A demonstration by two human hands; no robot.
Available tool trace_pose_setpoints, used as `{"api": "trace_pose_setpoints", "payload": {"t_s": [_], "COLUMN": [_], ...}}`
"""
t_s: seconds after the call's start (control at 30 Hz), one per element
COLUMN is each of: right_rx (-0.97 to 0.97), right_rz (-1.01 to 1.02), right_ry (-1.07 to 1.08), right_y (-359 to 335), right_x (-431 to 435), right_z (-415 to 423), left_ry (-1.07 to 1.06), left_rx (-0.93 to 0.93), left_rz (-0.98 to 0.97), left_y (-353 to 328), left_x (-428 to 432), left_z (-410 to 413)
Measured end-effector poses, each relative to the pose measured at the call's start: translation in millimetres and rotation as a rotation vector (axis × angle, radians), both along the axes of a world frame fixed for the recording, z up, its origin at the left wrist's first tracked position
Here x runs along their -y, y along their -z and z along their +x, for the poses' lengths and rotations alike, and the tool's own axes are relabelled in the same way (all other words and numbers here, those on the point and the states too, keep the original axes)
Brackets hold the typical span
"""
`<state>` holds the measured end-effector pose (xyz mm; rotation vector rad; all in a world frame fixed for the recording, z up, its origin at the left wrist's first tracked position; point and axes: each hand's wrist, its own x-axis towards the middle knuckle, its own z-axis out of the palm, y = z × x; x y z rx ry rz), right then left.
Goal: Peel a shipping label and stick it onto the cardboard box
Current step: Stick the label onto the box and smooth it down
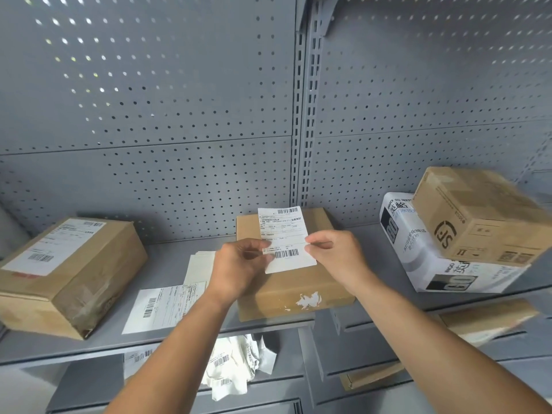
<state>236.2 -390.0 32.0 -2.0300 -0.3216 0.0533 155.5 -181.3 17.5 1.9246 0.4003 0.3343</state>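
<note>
Both hands pinch the label [285, 239] over the centre box [294, 286] on the shelf [167, 258]: left hand [239, 265] grips its left edge, right hand [333, 253] its right edge. Spare labels [167, 306] lie to the left.

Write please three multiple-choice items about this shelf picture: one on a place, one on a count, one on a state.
1. The white barcode label sheet is held
A. above the flat brown cardboard box
B. under the shelf
C. on the white printed carton

2. Hands on the sheet:
A. none
B. one
C. two

3. The flat box's top:
A. already labelled
B. bare apart from a torn white scrap
C. open

Answers: 1 A, the box lies behind and below the sheet; 2 C, left hand and right hand pinch its edges; 3 B, only the torn patch shows.
</note>
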Motion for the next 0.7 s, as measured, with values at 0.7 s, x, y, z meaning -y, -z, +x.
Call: {"api": "trace_pose_setpoints", "payload": {"t_s": [0.7], "right_rx": [0.034], "right_rz": [-0.142], "right_ry": [0.011], "right_y": [21.0], "right_x": [0.0], "right_z": [-4.5], "left_ry": [0.045], "left_rx": [-0.051], "left_rz": [0.287], "left_y": [19.1], "left_x": [4.4], "left_z": [-2.3]}}
